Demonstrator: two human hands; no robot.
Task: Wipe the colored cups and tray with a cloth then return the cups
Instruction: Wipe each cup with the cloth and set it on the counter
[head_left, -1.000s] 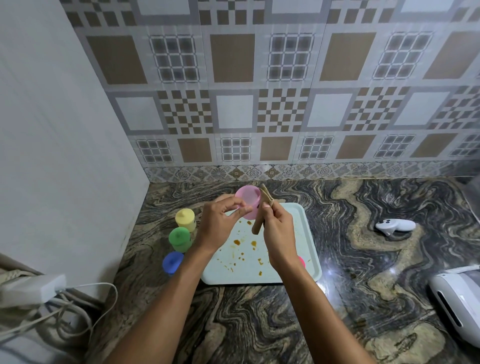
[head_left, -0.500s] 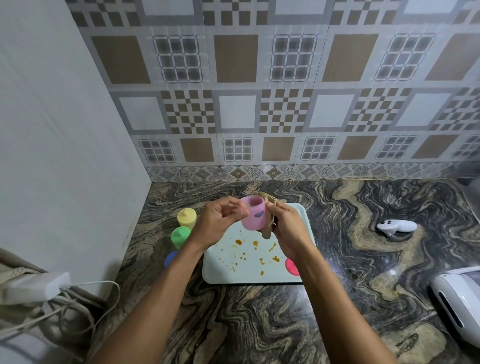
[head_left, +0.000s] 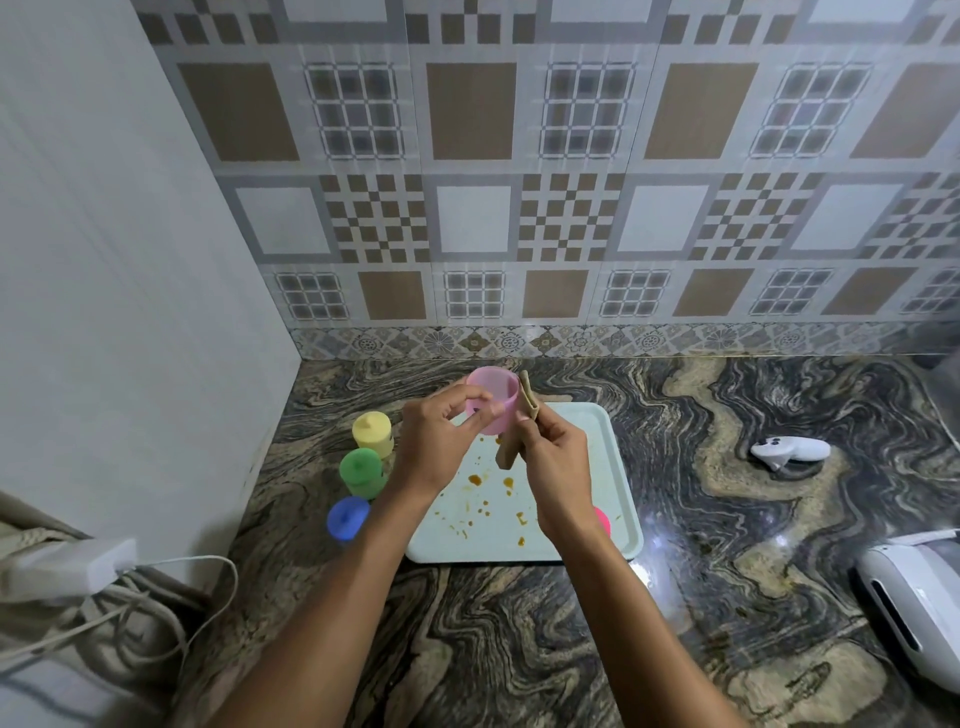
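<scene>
As left hand (head_left: 431, 447) grips it, the pink cup (head_left: 497, 397) stands upright.

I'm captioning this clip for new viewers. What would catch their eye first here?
Both hands meet mid-frame: the left hand holds a pink cup, and the right hand pinches a tan cloth beside its rim. Beneath them the pale tray is spattered with brown stains, and a yellow cup, a green cup and a blue cup stand in a row on the marble counter to its left.
</scene>
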